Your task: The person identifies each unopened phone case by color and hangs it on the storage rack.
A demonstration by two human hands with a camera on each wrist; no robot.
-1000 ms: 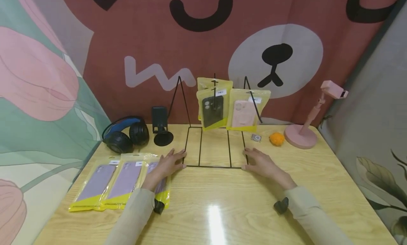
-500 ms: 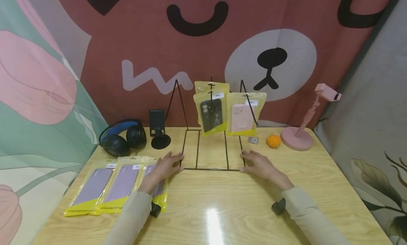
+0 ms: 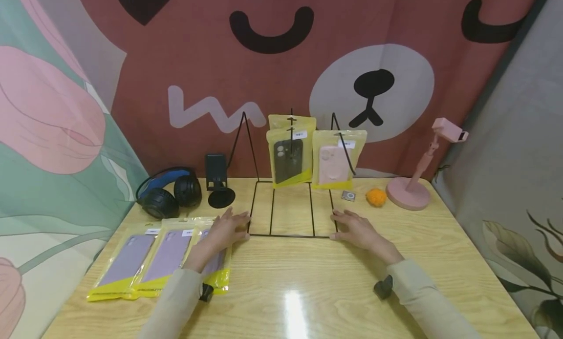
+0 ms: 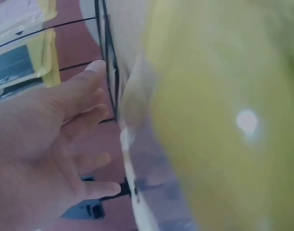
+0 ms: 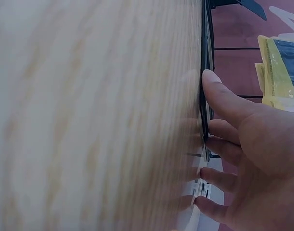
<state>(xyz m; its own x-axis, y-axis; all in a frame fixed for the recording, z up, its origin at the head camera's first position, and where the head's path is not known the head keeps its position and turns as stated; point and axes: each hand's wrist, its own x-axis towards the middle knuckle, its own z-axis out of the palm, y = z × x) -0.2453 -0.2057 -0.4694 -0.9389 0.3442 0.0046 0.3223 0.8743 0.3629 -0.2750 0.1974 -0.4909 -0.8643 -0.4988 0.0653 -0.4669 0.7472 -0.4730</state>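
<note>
A black wire display rack [image 3: 290,236] stands at the back of the wooden table. My left hand [image 3: 222,231] is at its front left corner, the fingers loosely extended and the fingertips right at the side wire. At the front right corner my right hand [image 3: 358,231] touches the frame, thumb on the front wire and fingers along the side. From the middle hook hangs a pouch with a black phone case [image 3: 288,160], another pouch behind it. A pouch with a pink phone case [image 3: 333,164] hangs on the right hook. The left hook is bare.
Several packaged purple phone cases [image 3: 169,256] lie at the left, partly under my left forearm. Headphones [image 3: 169,192] and a black phone stand [image 3: 217,180] are behind them. Right of the rack are a small grey square gadget [image 3: 349,196], an orange ball [image 3: 376,197] and a pink stand [image 3: 409,192].
The head view has tilted up and shifted a little. My left hand and forearm have drawn slightly left; the right hand keeps its place at the rack's corner.
</note>
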